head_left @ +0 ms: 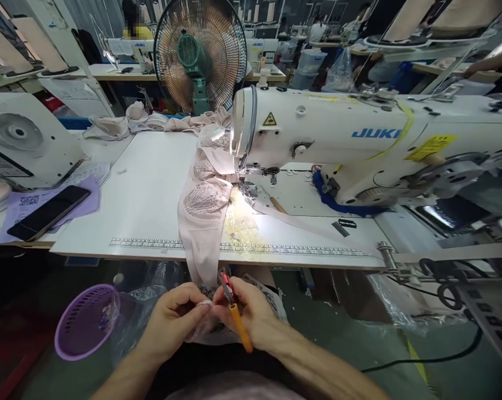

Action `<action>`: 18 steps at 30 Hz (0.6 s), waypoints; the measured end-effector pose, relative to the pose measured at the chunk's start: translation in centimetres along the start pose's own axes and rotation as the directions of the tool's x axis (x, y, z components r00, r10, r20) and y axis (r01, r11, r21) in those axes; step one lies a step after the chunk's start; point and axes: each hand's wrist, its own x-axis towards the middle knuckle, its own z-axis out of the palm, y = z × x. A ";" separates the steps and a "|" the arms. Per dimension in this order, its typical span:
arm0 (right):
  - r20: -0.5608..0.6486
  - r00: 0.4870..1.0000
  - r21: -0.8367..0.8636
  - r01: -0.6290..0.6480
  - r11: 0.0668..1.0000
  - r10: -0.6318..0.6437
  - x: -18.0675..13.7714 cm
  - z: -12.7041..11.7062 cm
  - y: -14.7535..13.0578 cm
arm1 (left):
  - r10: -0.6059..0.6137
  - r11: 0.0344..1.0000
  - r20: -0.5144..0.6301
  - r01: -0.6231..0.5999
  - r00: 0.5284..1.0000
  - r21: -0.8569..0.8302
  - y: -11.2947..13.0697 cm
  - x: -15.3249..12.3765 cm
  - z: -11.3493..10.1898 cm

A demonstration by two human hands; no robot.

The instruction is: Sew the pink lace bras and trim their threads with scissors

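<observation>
A pale pink lace garment [204, 200] hangs from under the needle of the white Juki sewing machine [359, 139] over the table's front edge down to my lap. My left hand [173, 319] pinches the lower end of that fabric, fingers closed. My right hand [251, 314] is closed on a small thread snipper with an orange handle [239, 328] and red blades at the fabric edge. Both hands meet below the table edge.
A white sewing table [150, 189] carries a printed ruler along its front. A black phone [48, 212] lies on purple paper at left. A purple basket [86, 321] sits low left. A standing fan [200, 53] stands behind. Other workers sit at far tables.
</observation>
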 end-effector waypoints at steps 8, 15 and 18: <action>0.024 0.995 0.059 -0.096 0.994 0.094 0.2 0.0 -0.8 | -0.007 1.000 0.084 0.006 0.996 0.014 1.0 0.5 -0.1; 0.002 0.999 0.015 -0.040 0.999 0.040 0.2 -0.4 -0.6 | -0.192 0.963 0.077 0.203 0.978 -0.179 1.3 0.5 0.3; -0.006 1.000 -0.019 -0.002 1.000 0.002 0.1 -0.4 -0.2 | -0.138 0.974 0.047 0.144 0.989 -0.174 1.4 0.5 0.5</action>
